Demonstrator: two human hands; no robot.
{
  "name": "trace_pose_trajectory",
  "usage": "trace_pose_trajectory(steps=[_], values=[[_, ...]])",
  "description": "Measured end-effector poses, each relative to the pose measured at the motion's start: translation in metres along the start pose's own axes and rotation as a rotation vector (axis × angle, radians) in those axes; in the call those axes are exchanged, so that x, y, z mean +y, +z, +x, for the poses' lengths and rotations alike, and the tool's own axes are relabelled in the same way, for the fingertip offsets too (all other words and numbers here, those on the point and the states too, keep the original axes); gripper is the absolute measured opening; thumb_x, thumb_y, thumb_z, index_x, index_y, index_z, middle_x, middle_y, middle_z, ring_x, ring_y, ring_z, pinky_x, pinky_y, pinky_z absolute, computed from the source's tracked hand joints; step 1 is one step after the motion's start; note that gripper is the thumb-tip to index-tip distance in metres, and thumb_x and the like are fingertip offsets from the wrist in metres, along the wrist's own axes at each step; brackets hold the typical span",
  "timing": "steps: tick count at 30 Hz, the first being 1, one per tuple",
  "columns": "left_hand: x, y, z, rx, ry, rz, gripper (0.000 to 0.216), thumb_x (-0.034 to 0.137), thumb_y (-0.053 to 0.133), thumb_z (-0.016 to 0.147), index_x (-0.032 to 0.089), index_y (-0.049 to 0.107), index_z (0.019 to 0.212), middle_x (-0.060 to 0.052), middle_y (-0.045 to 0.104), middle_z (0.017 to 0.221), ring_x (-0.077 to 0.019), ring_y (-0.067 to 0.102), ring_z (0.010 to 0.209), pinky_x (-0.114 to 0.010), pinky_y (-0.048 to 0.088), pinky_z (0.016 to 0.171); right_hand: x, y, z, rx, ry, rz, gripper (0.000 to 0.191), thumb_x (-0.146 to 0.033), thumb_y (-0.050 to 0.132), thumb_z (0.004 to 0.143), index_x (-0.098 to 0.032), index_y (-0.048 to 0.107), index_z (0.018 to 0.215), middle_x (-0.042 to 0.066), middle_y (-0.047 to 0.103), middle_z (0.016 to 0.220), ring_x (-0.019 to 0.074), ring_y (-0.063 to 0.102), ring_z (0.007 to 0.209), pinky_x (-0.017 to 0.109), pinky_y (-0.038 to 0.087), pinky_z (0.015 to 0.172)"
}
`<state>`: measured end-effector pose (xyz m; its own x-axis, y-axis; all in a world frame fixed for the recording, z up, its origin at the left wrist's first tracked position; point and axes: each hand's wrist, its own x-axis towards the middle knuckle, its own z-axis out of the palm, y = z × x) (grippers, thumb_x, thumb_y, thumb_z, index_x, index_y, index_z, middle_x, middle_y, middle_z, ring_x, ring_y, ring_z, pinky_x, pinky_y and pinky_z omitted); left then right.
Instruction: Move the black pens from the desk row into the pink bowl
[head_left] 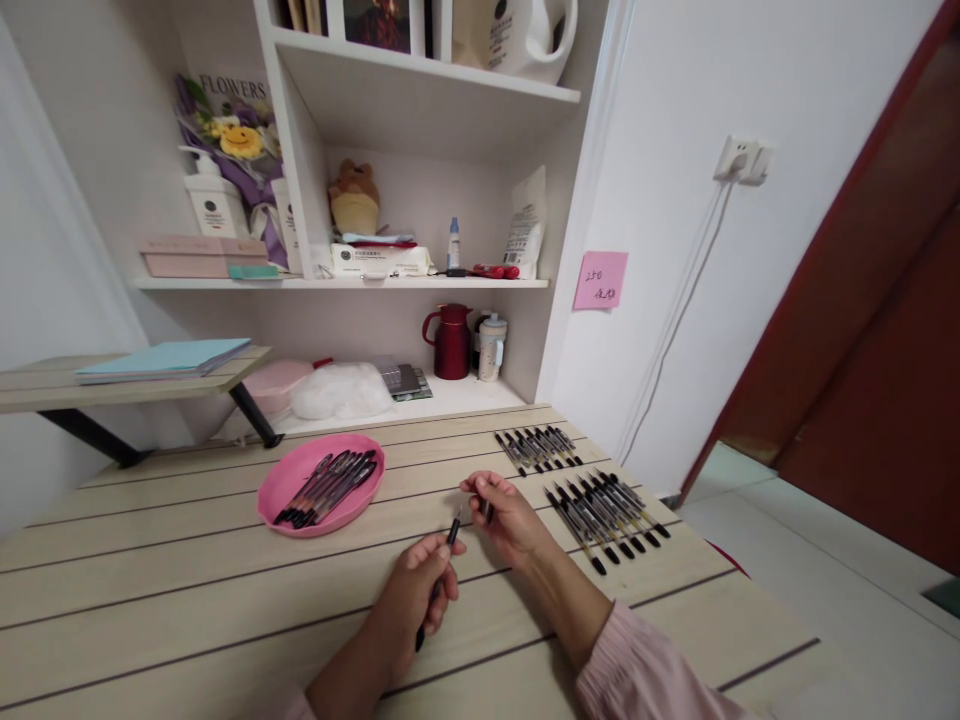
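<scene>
My left hand (420,590) is closed around a black pen (453,536), its tip pointing up and away from me. Just to the right, my right hand (510,520) pinches a small dark pen cap (489,511), apart from the pen. Left of the hands, a pink round tray (271,500) holds a heap of several dark pens (330,488). On the right, several uncapped pens (600,508) lie side by side in a row, with black caps at their near ends. Behind them lies a second row of similar pens (534,448).
A small raised stand (247,365) with blue paper (165,358) is at the left. White shelves (420,284) rise behind the slatted table (225,600), with a red jug (452,342) and a light cup (492,348) on the lowest one. A wall stands beyond the table's right side.
</scene>
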<state>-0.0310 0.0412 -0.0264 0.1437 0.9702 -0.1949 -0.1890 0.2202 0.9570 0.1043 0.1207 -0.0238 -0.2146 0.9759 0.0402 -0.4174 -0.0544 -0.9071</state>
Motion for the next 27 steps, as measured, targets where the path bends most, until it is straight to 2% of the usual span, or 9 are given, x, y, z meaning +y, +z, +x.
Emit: trace_pose_trajectory(steps=[4, 6, 8, 11, 15, 18, 20, 23, 27], values=[[-0.001, -0.001, 0.001, 0.014, -0.007, -0.011, 0.037, 0.045, 0.054, 0.071, 0.017, 0.052, 0.095, 0.007, 0.05, 0.05, -0.002, 0.024, 0.029, -0.017, 0.012, 0.031, 0.007, -0.008, 0.003, 0.133, -0.078, -0.646, 0.019, -0.034, 0.062, 0.067, -0.017, 0.056, 0.062, -0.001, 0.056, 0.059, 0.0093, 0.044, 0.054, 0.023, 0.03, 0.053], [-0.001, -0.001, 0.001, 0.014, -0.006, -0.009, 0.036, 0.044, 0.053, 0.071, 0.017, 0.052, 0.095, 0.007, 0.05, 0.05, -0.002, 0.024, 0.029, -0.017, 0.013, 0.031, 0.012, -0.008, 0.001, 0.169, -0.118, -0.989, 0.013, -0.028, 0.058, 0.067, -0.018, 0.058, 0.061, -0.001, 0.057, 0.06, 0.0112, 0.047, 0.06, 0.024, 0.031, 0.058], [-0.002, -0.001, 0.002, 0.009, -0.001, -0.011, 0.035, 0.043, 0.053, 0.073, 0.017, 0.051, 0.095, 0.007, 0.05, 0.05, -0.002, 0.024, 0.029, -0.016, 0.013, 0.031, 0.016, -0.006, 0.0, 0.201, -0.15, -1.194, 0.009, -0.025, 0.056, 0.067, -0.019, 0.06, 0.061, 0.0, 0.06, 0.067, 0.0129, 0.049, 0.065, 0.025, 0.031, 0.06], [-0.003, -0.002, 0.003, -0.002, 0.005, -0.021, 0.033, 0.041, 0.052, 0.074, 0.017, 0.051, 0.095, 0.007, 0.05, 0.05, -0.0019, 0.024, 0.029, -0.017, 0.013, 0.031, 0.018, -0.002, 0.002, 0.21, -0.214, -1.138, 0.009, -0.026, 0.056, 0.066, -0.019, 0.061, 0.061, 0.002, 0.061, 0.07, 0.0142, 0.051, 0.068, 0.025, 0.034, 0.062], [-0.004, -0.004, 0.003, -0.004, -0.005, -0.048, 0.034, 0.041, 0.053, 0.073, 0.016, 0.051, 0.096, 0.007, 0.05, 0.05, -0.0016, 0.023, 0.029, -0.017, 0.012, 0.031, 0.01, -0.009, 0.014, 0.214, -0.238, -0.586, 0.02, -0.035, 0.056, 0.067, -0.016, 0.06, 0.071, 0.002, 0.06, 0.065, 0.0132, 0.052, 0.061, 0.024, 0.039, 0.057], [-0.003, -0.004, 0.003, -0.001, -0.006, -0.065, 0.037, 0.043, 0.055, 0.072, 0.016, 0.052, 0.097, 0.007, 0.05, 0.051, -0.0018, 0.024, 0.029, -0.017, 0.012, 0.032, -0.004, -0.023, 0.019, 0.241, -0.171, -0.483, 0.023, -0.035, 0.053, 0.067, -0.016, 0.059, 0.078, -0.002, 0.055, 0.057, 0.0115, 0.049, 0.049, 0.023, 0.037, 0.049], [-0.003, -0.004, 0.003, 0.0, -0.006, -0.065, 0.037, 0.043, 0.055, 0.072, 0.016, 0.053, 0.097, 0.007, 0.05, 0.052, -0.002, 0.025, 0.029, -0.018, 0.012, 0.032, -0.014, -0.032, 0.015, 0.154, -0.147, -0.691, 0.017, -0.03, 0.051, 0.066, -0.016, 0.059, 0.073, -0.003, 0.053, 0.054, 0.0108, 0.048, 0.047, 0.023, 0.035, 0.049], [-0.002, -0.004, 0.003, 0.0, 0.0, -0.054, 0.038, 0.044, 0.055, 0.072, 0.016, 0.053, 0.097, 0.006, 0.051, 0.053, -0.0022, 0.026, 0.03, -0.018, 0.013, 0.032, -0.022, -0.037, 0.001, 0.003, -0.172, -1.199, 0.008, -0.023, 0.054, 0.066, -0.017, 0.059, 0.065, 0.0, 0.06, 0.06, 0.0121, 0.052, 0.058, 0.022, 0.035, 0.057], [-0.003, -0.004, 0.003, 0.005, 0.016, -0.045, 0.037, 0.045, 0.054, 0.072, 0.015, 0.054, 0.095, 0.006, 0.05, 0.053, -0.0019, 0.024, 0.031, -0.018, 0.013, 0.032, -0.018, -0.033, -0.018, -0.097, -0.165, -1.716, 0.01, -0.022, 0.055, 0.071, -0.017, 0.062, 0.077, 0.006, 0.066, 0.08, 0.0157, 0.057, 0.074, 0.023, 0.033, 0.063]])
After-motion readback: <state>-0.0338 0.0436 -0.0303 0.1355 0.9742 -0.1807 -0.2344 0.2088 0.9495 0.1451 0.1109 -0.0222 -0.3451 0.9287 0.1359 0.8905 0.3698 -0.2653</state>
